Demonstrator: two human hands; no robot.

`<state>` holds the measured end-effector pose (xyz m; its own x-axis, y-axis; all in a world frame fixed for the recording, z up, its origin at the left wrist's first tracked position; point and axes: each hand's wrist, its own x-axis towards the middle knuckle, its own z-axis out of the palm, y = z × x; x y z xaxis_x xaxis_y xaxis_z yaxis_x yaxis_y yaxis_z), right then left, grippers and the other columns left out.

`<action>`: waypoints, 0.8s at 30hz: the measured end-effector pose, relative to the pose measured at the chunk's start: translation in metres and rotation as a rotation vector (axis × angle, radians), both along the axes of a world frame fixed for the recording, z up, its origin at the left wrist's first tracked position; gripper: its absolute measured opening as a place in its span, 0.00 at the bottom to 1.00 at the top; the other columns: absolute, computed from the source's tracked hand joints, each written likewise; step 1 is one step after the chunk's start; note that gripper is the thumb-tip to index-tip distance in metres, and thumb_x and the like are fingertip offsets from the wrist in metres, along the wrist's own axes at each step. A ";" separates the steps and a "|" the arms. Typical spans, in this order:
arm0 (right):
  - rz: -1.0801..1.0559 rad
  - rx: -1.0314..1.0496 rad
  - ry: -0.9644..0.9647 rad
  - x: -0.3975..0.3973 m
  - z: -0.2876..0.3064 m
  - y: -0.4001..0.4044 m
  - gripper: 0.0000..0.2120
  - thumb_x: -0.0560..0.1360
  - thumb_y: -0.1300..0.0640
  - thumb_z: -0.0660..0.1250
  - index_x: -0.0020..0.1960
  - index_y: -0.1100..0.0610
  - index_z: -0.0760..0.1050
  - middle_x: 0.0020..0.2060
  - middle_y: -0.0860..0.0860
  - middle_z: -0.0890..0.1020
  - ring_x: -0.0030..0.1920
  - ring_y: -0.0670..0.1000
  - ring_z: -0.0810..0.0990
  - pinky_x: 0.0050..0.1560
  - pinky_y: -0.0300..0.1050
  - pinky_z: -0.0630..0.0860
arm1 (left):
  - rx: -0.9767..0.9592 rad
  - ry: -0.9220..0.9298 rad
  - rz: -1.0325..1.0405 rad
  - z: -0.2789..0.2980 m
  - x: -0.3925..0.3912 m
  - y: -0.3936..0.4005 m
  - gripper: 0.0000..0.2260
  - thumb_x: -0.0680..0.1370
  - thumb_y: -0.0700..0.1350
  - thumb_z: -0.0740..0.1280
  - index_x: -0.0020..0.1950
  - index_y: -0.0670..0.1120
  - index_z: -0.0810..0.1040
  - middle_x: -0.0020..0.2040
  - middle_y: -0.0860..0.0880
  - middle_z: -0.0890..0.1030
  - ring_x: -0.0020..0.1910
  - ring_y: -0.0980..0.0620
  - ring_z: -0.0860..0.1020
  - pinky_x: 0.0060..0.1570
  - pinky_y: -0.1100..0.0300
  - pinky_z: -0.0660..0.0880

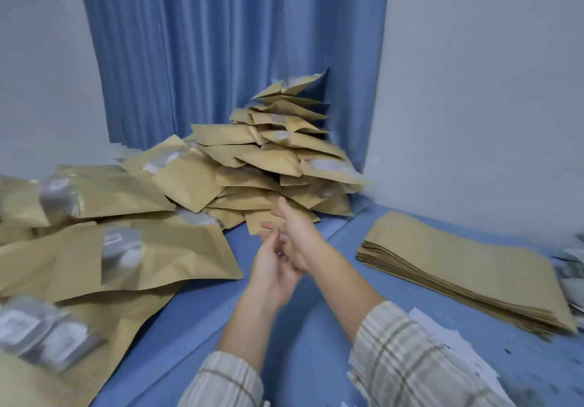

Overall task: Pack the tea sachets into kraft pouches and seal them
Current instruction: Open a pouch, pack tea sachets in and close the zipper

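Blue curtain [227, 52] hangs in corner between pale walls, over blue desk [309, 327]. Heap of filled kraft pouches [259, 160] piles against curtain and spreads across your left side, clear windows showing sachets. Flat stack of empty pouches [467, 267] lies to your right, well apart. Your right hand [295, 236] reaches toward heap, grip slack, fingers straight, holding nothing. Your left hand [273, 261] beneath it, fingers relaxed, nothing held.

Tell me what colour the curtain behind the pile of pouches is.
Blue. The curtain hangs in pleats behind the pile of pouches; the head view shows it.
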<state>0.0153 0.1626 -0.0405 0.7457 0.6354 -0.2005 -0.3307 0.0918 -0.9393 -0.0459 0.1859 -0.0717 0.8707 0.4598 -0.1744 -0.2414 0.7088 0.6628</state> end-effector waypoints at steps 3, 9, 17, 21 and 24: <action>-0.060 0.032 -0.033 0.014 -0.005 -0.035 0.14 0.80 0.46 0.56 0.54 0.55 0.73 0.44 0.52 0.80 0.39 0.49 0.80 0.50 0.45 0.75 | 0.012 0.014 -0.036 -0.004 0.019 -0.029 0.09 0.83 0.47 0.57 0.45 0.48 0.73 0.37 0.51 0.71 0.35 0.56 0.74 0.25 0.65 0.74; -0.324 -0.312 -0.504 0.057 -0.028 -0.125 0.09 0.77 0.51 0.60 0.52 0.54 0.76 0.48 0.52 0.81 0.46 0.52 0.79 0.53 0.47 0.75 | 0.122 0.089 -0.198 -0.015 0.055 -0.093 0.11 0.82 0.43 0.58 0.44 0.42 0.77 0.33 0.47 0.78 0.31 0.50 0.79 0.30 0.55 0.80; -0.283 -1.245 -1.169 0.125 -0.083 -0.234 0.26 0.77 0.49 0.59 0.71 0.60 0.60 0.67 0.54 0.68 0.66 0.55 0.65 0.64 0.48 0.64 | 0.088 0.219 -0.338 -0.039 0.095 -0.151 0.06 0.78 0.40 0.66 0.49 0.39 0.71 0.48 0.39 0.77 0.42 0.40 0.80 0.42 0.51 0.77; -0.211 -1.449 -1.146 0.135 -0.111 -0.265 0.31 0.77 0.41 0.56 0.73 0.56 0.54 0.66 0.52 0.69 0.67 0.54 0.65 0.66 0.50 0.62 | 0.071 0.256 -0.326 -0.050 0.104 -0.159 0.06 0.78 0.39 0.66 0.49 0.39 0.70 0.47 0.38 0.76 0.43 0.39 0.79 0.39 0.52 0.77; -0.310 -1.466 -1.255 0.131 -0.119 -0.275 0.19 0.78 0.44 0.56 0.65 0.53 0.66 0.58 0.50 0.77 0.59 0.54 0.73 0.56 0.48 0.68 | 0.067 0.273 -0.320 -0.056 0.106 -0.166 0.09 0.77 0.39 0.67 0.53 0.38 0.70 0.47 0.38 0.76 0.43 0.40 0.79 0.40 0.52 0.76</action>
<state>0.1461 -0.1125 -0.1594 0.8978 0.3386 0.2815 0.3480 -0.9373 0.0176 0.0604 0.0202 -0.1274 0.8972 0.1920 -0.3977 0.1748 0.6725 0.7191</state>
